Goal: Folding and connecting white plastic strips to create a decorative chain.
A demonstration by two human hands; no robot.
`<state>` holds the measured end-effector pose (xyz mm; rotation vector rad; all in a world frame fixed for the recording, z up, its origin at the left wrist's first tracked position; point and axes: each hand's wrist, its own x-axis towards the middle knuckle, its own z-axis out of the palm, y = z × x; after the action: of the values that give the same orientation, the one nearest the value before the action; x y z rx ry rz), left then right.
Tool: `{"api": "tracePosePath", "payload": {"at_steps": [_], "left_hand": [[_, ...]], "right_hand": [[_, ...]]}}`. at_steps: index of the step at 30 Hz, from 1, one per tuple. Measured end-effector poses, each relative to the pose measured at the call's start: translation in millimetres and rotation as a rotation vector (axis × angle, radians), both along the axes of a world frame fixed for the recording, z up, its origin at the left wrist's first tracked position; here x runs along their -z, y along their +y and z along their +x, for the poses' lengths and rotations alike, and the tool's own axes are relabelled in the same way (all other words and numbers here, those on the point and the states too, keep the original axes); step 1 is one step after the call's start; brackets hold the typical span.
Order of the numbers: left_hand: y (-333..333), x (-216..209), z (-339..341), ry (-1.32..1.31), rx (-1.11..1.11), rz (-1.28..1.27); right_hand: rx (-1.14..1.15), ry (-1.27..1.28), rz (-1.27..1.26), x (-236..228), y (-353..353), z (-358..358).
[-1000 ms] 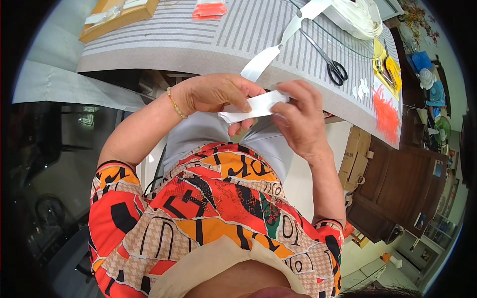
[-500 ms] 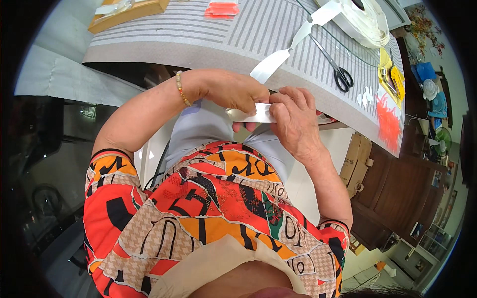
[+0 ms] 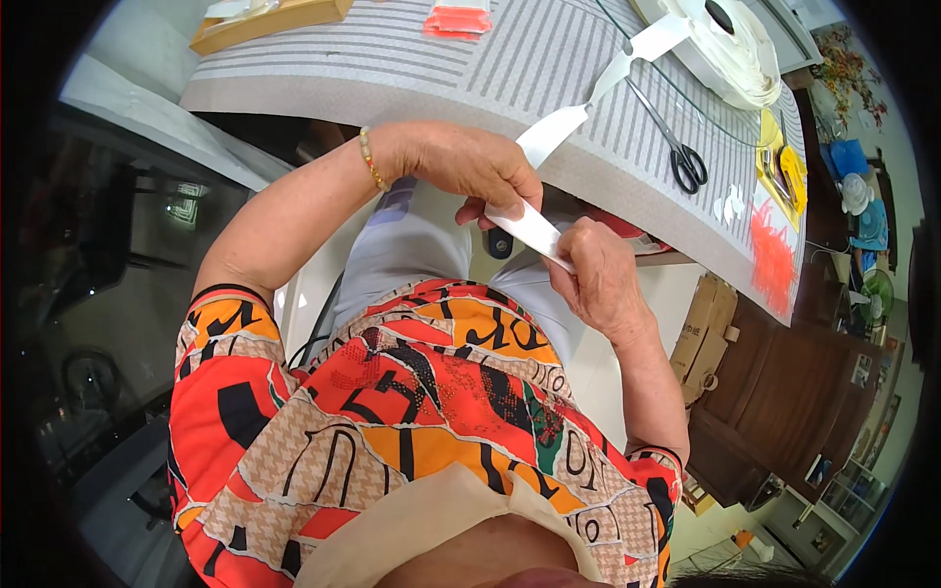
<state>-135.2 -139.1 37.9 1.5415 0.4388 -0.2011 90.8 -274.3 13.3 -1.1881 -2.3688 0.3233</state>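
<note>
A white ribbon-like strip is stretched between my hands over my lap, in front of the table's near edge. The fingers of my left hand pinch its upper left end. My right hand grips the lower right end, its fingers curled closed. Another length of the strip, with narrow notched spots, runs from behind my left hand over the table to a large white roll. Whether the two lengths join is hidden by my left hand. A small dark rounded thing shows below the left fingers.
On the striped tablecloth lie black-handled scissors, white scraps, red-orange strands and a yellow packet. A stack of red-and-white pieces and a wooden tray lie farther back. A cardboard box stands at right.
My right hand has moved down and away from my left. The strip between them now shows longer and slants down to the right. The whole view has shifted slightly.
</note>
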Motion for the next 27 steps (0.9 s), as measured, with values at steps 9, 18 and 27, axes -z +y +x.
{"api": "tracePosePath", "payload": {"at_steps": [9,18,27], "left_hand": [[-9.7,-27.7,15.3,0.061,-0.015,0.318],[-8.1,-29.4,17.5,0.103,-0.048,0.279],[-1.6,-25.5,11.1,0.042,-0.005,0.152]], "right_hand": [[0.076,0.379,-0.385,-10.4,5.1,12.5],[0.082,0.325,-0.250,-9.5,4.6,20.1],[-0.032,0.290,-0.149,-13.7,5.6,9.6]]}}
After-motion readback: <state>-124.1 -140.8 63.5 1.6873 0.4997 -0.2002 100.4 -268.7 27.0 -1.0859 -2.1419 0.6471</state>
